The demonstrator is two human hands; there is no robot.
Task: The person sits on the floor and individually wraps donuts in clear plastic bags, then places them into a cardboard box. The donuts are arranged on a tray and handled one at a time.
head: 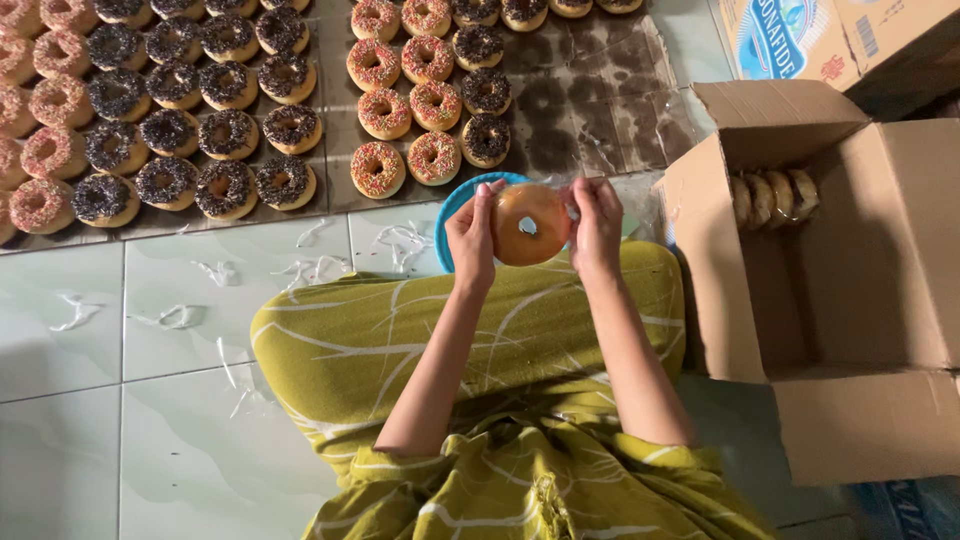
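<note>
My left hand [470,238] and my right hand [597,228] hold one doughnut [529,224] between them, its plain brown underside facing me, inside thin clear plastic wrap. The doughnut hangs above a blue plate [452,210] that lies on the tiled floor in front of my lap. Just beyond the plate lie rows of doughnuts with coloured sprinkles [378,168] and chocolate sprinkles [486,139] on a dark sheet.
An open cardboard box [850,290] stands at my right, with several wrapped doughnuts [772,198] stacked on edge inside. Another printed carton [800,40] sits at the back right. A second sheet of doughnuts [170,130] covers the left. Plastic scraps [300,268] litter the pale tiles.
</note>
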